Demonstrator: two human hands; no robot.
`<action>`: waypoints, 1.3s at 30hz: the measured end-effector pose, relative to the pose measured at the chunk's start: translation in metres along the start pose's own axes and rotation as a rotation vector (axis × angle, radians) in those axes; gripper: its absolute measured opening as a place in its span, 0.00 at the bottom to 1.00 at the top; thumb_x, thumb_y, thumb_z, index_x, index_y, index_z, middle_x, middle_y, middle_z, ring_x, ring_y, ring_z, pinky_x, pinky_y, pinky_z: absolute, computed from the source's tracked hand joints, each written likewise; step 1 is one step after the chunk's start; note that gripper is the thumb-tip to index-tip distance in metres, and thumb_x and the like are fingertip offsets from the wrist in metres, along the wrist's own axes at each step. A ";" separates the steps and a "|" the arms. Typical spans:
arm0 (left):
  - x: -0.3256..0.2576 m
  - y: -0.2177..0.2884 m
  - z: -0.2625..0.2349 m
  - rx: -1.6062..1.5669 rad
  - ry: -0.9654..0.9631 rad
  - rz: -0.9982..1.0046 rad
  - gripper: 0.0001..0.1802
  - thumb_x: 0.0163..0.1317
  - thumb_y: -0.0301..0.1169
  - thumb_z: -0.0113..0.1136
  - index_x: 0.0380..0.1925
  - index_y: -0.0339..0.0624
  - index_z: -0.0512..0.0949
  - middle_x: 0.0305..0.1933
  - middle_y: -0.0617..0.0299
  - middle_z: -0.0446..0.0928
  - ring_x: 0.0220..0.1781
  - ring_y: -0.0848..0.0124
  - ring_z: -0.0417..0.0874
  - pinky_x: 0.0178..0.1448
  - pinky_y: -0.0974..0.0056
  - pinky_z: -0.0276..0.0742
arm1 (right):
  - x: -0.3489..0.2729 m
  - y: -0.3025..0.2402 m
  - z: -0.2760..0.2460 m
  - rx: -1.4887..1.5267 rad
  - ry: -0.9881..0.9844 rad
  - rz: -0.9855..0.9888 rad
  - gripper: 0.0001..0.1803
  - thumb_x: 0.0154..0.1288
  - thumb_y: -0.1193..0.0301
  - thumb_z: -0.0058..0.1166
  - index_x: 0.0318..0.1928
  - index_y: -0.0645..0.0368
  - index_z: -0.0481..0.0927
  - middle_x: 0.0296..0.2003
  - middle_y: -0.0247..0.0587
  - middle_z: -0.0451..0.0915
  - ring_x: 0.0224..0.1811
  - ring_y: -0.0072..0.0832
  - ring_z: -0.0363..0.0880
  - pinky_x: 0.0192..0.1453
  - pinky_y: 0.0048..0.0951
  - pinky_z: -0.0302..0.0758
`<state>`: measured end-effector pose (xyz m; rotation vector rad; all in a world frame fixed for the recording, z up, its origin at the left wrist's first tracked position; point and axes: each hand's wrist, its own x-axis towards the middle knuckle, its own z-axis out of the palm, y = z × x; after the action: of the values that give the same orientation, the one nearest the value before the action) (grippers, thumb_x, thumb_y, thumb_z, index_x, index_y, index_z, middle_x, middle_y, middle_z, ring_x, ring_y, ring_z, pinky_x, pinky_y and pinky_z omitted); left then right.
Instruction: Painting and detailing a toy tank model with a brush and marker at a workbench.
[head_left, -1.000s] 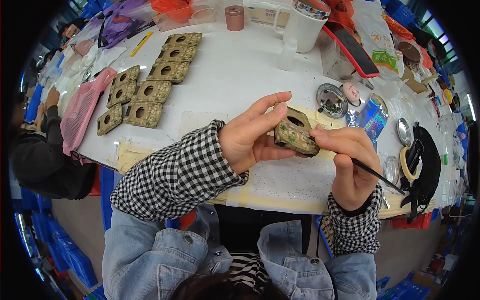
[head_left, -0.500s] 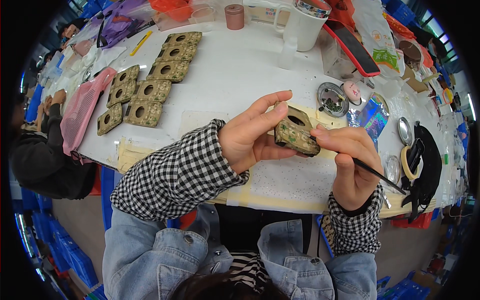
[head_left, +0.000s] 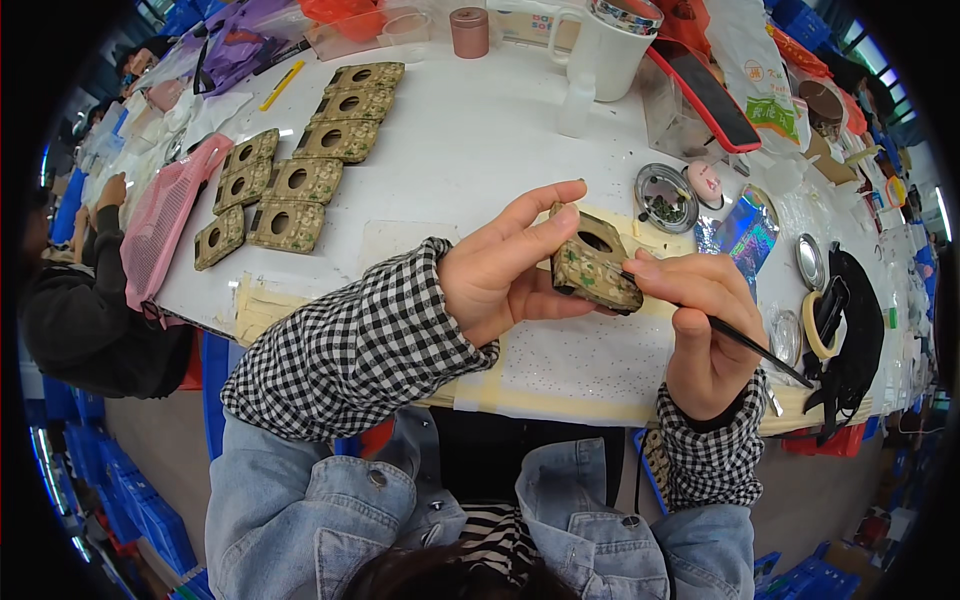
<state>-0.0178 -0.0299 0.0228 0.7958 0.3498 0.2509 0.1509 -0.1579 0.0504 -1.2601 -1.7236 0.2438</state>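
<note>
My left hand [head_left: 487,272] holds a small camouflage-patterned casing [head_left: 590,274] by its edges, thumb on top and fingers beneath, tilted above the table. The casing resembles a toy tank hull and has a round hole in its upper face. My right hand [head_left: 708,300] pinches a slim black tool [head_left: 757,346], whose back end slants down to the right. Its front end meets the casing's right side near my fingertips; the tip is too small to make out. Several matching casings [head_left: 320,175] lie in groups to the left.
A round metal dish [head_left: 665,198] with small dark bits sits beyond my right hand, beside a pink rounded object [head_left: 703,184]. A white mug [head_left: 603,55] and a red-cased phone [head_left: 705,97] stand farther back. Speckled white paper [head_left: 580,365] lies below my hands. Another person's sleeve [head_left: 105,245] shows at left.
The casing has tilted very slightly in my left hand, and the tool has shifted a touch with my right. Both hands otherwise keep their places.
</note>
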 end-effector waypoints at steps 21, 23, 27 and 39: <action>0.000 -0.001 0.001 -0.005 0.006 0.004 0.28 0.72 0.44 0.37 0.67 0.49 0.50 0.59 0.56 0.67 0.55 0.70 0.77 0.51 0.69 0.82 | 0.000 0.001 0.002 0.031 0.013 -0.005 0.13 0.66 0.68 0.52 0.44 0.64 0.80 0.41 0.44 0.80 0.43 0.33 0.78 0.55 0.33 0.75; 0.000 -0.001 0.001 -0.008 0.004 0.003 0.27 0.72 0.44 0.37 0.67 0.49 0.50 0.60 0.56 0.67 0.56 0.70 0.76 0.51 0.69 0.82 | -0.001 0.002 0.001 0.037 0.015 -0.003 0.13 0.66 0.67 0.51 0.44 0.64 0.80 0.41 0.44 0.80 0.42 0.33 0.78 0.54 0.33 0.75; 0.000 -0.002 0.000 -0.021 0.010 0.003 0.27 0.72 0.44 0.38 0.67 0.49 0.51 0.60 0.56 0.67 0.56 0.69 0.76 0.52 0.68 0.82 | -0.002 0.003 0.003 0.052 0.035 0.014 0.15 0.67 0.66 0.51 0.44 0.64 0.80 0.40 0.44 0.80 0.42 0.33 0.78 0.53 0.32 0.74; 0.002 0.000 -0.005 -0.080 -0.032 -0.010 0.28 0.71 0.40 0.39 0.68 0.49 0.48 0.62 0.51 0.64 0.55 0.57 0.77 0.50 0.66 0.83 | -0.008 0.009 -0.009 -0.077 0.290 -0.023 0.13 0.67 0.69 0.48 0.46 0.66 0.76 0.36 0.47 0.78 0.44 0.34 0.74 0.51 0.33 0.70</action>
<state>-0.0176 -0.0257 0.0194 0.7181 0.3119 0.2412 0.1634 -0.1638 0.0445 -1.2632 -1.5079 -0.0201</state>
